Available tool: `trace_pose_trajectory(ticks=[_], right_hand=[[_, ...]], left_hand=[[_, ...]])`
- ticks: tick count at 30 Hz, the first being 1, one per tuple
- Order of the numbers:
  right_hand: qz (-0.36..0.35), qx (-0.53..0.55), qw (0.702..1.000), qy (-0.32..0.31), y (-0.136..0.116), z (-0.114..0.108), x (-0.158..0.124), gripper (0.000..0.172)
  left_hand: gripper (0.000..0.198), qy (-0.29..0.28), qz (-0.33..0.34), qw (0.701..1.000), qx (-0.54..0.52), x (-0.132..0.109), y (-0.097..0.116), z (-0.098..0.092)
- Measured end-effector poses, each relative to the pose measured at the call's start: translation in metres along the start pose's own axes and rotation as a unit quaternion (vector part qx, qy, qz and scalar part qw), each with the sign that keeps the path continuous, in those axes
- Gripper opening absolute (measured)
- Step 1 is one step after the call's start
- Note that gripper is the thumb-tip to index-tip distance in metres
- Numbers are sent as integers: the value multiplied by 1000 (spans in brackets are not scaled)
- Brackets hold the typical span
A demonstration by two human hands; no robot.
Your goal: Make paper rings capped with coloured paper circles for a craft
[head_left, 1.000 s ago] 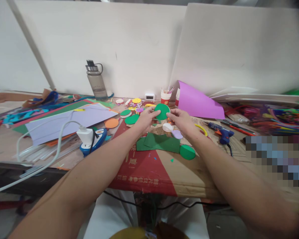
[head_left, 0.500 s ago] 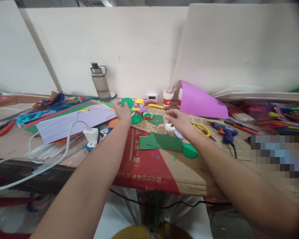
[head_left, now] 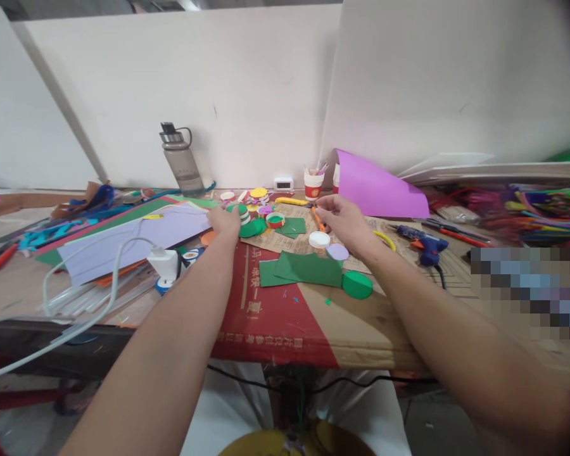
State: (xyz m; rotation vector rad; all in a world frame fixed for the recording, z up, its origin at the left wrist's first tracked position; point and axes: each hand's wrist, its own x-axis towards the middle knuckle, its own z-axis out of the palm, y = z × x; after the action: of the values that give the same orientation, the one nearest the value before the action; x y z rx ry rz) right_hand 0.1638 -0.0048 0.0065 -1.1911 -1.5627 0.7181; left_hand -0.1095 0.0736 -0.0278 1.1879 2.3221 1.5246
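My left hand is at the back of the table, its fingers curled round a green paper disc on a short stack with white edges. More green discs lie beside it. My right hand has its thumb and fingers closed about a slim orange tool, whose kind is partly hidden. Below that hand are a white round lid and a pale purple disc. A small red-and-gold ring with a green inside stands between the hands.
Green paper pieces and a green disc lie on the cardboard. A yellow-handled tool, paper cup and purple sheet are behind. A blue glue gun lies right; a bottle and white cable are left.
My left hand has lowered the green disc onto the stack with white edges. My right hand has moved off the white lid, up to the orange tool. The view has shifted slightly.
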Motion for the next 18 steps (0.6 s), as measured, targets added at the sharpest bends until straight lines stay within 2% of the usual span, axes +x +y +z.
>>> trace_pose_trajectory(ticks=[8, 14, 16, 18], right_hand=[[-12, 10, 999, 31, 0, -10, 6, 20], [-10, 2, 1000, 25, -2, -10, 5, 18], [-12, -2, 1000, 28, -2, -10, 5, 18], [-18, 0, 999, 35, -3, -10, 4, 17]], left_hand=[[23, -14, 9, 999, 31, -2, 4, -3], [28, 37, -4, 999, 8, -14, 16, -9], [26, 39, 26, 999, -2, -18, 21, -10], [21, 17, 75, 997, -15, -22, 24, -11]])
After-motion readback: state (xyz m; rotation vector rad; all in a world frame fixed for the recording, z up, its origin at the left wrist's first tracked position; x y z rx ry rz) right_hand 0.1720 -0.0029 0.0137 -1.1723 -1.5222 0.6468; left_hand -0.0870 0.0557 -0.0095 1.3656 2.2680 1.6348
